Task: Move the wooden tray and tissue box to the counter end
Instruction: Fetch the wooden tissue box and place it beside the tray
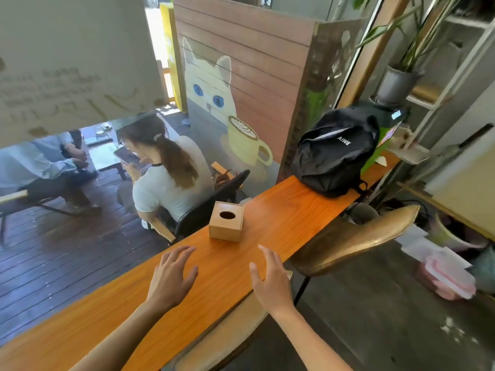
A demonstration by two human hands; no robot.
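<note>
Now | tissue box (227,221) on counter (281,210), beyond both hands | left hand (171,277), right hand (269,279): fingers spread, empty

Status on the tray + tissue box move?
Done: nothing visibly finished. The tissue box sits mid-counter, well short of the end where a black backpack rests. In hand: nothing; the left hand and right hand are both open, reaching toward the box without touching it. Left: grasp and move the box; no wooden tray is in view.

Black backpack (336,153) on counter end, gold chair (359,236), cat mural (214,95), potted plant (396,84)
</note>
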